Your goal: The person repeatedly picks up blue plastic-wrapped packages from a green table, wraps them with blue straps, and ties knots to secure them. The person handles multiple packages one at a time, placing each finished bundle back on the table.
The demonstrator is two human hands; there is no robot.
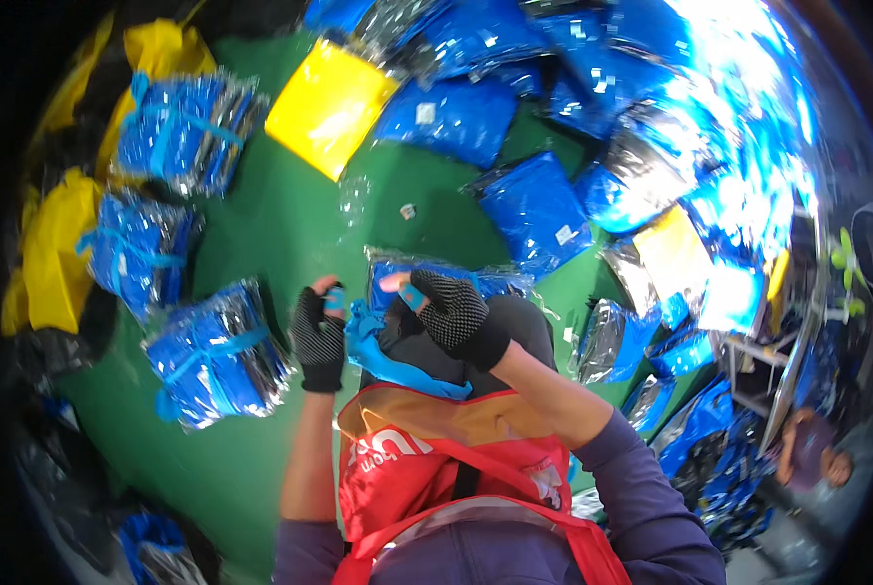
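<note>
Strip [412, 377], light blue, is loose across the lap [444, 364], bunched between the hands. Left hand [317, 336] and right hand [446, 312] look half-curled; can't tell if either grip has hold of anything. I'd keep it untwisted, pull gently so the blue packet [386, 277] at the knees [520, 330] doesn't crumple. Tied bundle [212, 353] sits off left.
</note>
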